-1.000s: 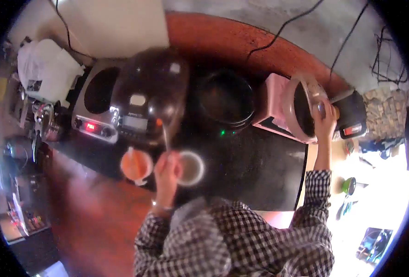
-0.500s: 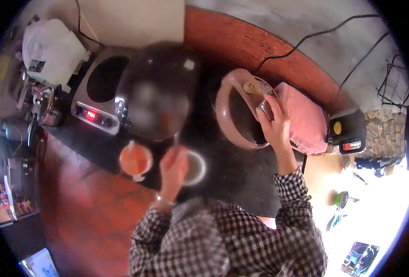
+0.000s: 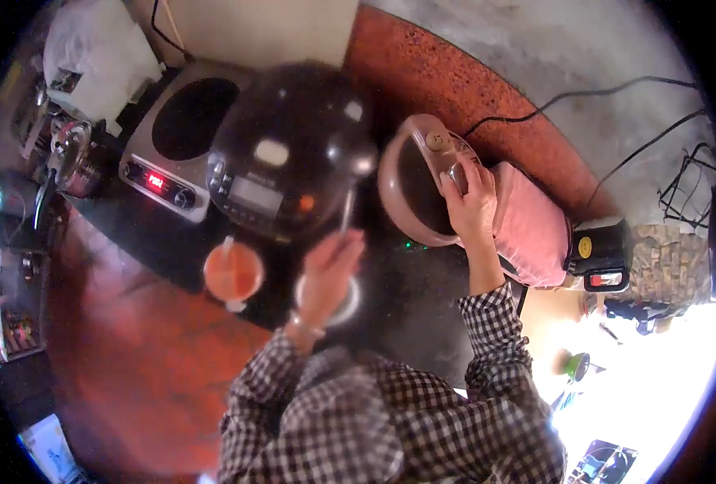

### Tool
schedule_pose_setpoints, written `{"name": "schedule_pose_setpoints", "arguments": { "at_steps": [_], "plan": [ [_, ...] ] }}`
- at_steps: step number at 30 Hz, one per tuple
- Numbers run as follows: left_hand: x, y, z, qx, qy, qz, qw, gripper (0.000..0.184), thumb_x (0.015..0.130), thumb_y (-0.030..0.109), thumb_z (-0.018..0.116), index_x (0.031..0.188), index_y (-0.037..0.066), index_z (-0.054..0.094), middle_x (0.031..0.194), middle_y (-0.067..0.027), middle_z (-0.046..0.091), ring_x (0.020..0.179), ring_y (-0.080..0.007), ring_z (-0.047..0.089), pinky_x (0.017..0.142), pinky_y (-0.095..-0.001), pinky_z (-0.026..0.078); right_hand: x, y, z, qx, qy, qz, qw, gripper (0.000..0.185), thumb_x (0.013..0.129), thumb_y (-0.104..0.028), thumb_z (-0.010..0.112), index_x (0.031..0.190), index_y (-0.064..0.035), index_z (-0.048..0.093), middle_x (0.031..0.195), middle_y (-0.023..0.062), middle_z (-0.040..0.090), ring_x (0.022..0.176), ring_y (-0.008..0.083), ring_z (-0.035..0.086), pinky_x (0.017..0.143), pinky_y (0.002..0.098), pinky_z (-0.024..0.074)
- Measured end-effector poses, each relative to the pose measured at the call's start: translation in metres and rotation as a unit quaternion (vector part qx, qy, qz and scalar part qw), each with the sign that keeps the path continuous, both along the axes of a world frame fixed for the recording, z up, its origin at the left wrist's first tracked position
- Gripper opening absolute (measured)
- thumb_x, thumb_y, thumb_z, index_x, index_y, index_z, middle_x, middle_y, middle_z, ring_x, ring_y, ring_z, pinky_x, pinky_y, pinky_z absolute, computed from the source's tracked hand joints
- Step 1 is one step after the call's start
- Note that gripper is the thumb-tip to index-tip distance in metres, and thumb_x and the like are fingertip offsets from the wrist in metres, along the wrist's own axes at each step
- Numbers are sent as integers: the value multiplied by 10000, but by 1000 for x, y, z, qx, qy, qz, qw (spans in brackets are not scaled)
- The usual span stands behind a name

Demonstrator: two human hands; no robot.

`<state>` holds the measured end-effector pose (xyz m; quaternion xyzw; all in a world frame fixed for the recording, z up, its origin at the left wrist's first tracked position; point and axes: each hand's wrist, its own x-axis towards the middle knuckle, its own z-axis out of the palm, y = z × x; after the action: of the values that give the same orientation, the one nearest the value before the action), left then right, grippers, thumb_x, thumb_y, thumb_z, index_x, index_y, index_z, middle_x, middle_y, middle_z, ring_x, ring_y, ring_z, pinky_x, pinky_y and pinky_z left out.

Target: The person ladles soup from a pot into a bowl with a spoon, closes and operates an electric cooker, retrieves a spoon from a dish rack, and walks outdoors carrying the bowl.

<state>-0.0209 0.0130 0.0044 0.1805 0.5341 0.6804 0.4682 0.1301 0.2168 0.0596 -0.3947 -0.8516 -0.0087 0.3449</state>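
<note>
My left hand (image 3: 332, 270), blurred by motion, is closed round the handle of a metal spoon (image 3: 363, 164). The spoon's rounded head points away from me, in front of the dark rice cooker (image 3: 237, 145). Below that hand a white-rimmed bowl (image 3: 350, 305) is partly covered by the wrist. My right hand (image 3: 473, 194) grips the shiny knob of a clear lid (image 3: 469, 147), held at the right side of a pink pot (image 3: 386, 181). The pot's dark inside shows to the left of the fingers. A small orange container (image 3: 233, 272) with light handles stands to the left.
At the left is an induction cooker (image 3: 164, 184) with a lit red display. A pink cloth-like block (image 3: 535, 222) and a black box (image 3: 604, 246) stand right of the pot. Black cables (image 3: 592, 97) run behind, and a steel pot (image 3: 75, 157) is at far left.
My left hand has moved up and right, away from over the bowl, bringing the spoon's head into view. My right hand keeps its grip on the lid knob. The camera view has shifted slightly.
</note>
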Motion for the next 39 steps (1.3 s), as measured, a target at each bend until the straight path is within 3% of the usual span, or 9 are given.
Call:
{"name": "schedule_pose_setpoints", "arguments": {
  "at_steps": [6,12,15,18,21,27,31,37,39],
  "plan": [
    [3,25,8,-24,34,-29,999,181,863,93,640,1025,12,642,794,16,608,640,-55,535,569,-198,450,1,2,3,-5,-4,17,1000,401,780,-172,686,1153,-63,587,1008,169,619,937,347,575,839,419,460],
    [7,50,-10,1,178,30,984,173,848,58,647,1010,-2,652,822,-4,614,710,-67,569,636,-208,466,1,8,-2,-6,-19,14,1000,389,782,-175,682,1141,-56,592,999,155,624,933,339,578,832,418,461],
    [6,62,-20,62,290,57,953,209,841,34,650,1044,-13,646,930,-37,634,828,-88,586,729,-222,471,2,6,-2,-17,-17,-1,1000,399,783,-181,682,1155,-75,586,1000,154,620,931,345,575,829,421,461],
    [8,71,-8,43,322,78,943,258,837,13,646,1094,-14,634,1049,-63,635,919,-107,579,803,-242,465,-4,-1,-2,-39,-28,-41,998,410,782,-181,682,1169,-94,579,1006,153,613,927,353,572,822,426,463],
    [10,81,-18,84,258,86,959,299,839,1,632,1137,-18,615,1106,-80,635,963,-131,588,847,-255,462,-7,-5,6,-49,-35,-43,997,417,780,-175,681,1176,-100,575,1013,152,608,927,360,570,811,428,469],
    [14,81,-11,18,223,36,974,345,841,13,622,1180,-38,583,1180,-114,613,1084,-163,565,949,-263,414,5,2,1,-48,2,25,999,412,767,-152,693,1162,-90,593,1025,147,604,938,353,570,802,412,480],
    [26,74,-6,35,273,59,960,387,837,7,621,1219,-19,568,1270,-165,555,1191,-219,507,1001,-294,370,3,0,-4,-38,-2,26,999,411,760,-157,705,1151,-85,602,1023,145,603,931,342,571,795,404,485],
    [22,78,-15,55,316,91,943,380,836,9,619,1212,-27,569,1280,-179,546,1194,-249,513,1006,-322,378,-8,-5,-1,-38,-15,13,999,410,773,-169,698,1161,-79,599,1020,149,601,953,337,564,836,404,470],
    [16,82,-17,66,355,96,928,395,832,38,631,1223,31,576,1278,-200,540,1111,-240,577,898,-293,449,1,-2,4,-88,-19,38,995,397,801,-174,674,1176,-73,595,1050,154,606,986,327,565,874,391,457]
  ]
}}
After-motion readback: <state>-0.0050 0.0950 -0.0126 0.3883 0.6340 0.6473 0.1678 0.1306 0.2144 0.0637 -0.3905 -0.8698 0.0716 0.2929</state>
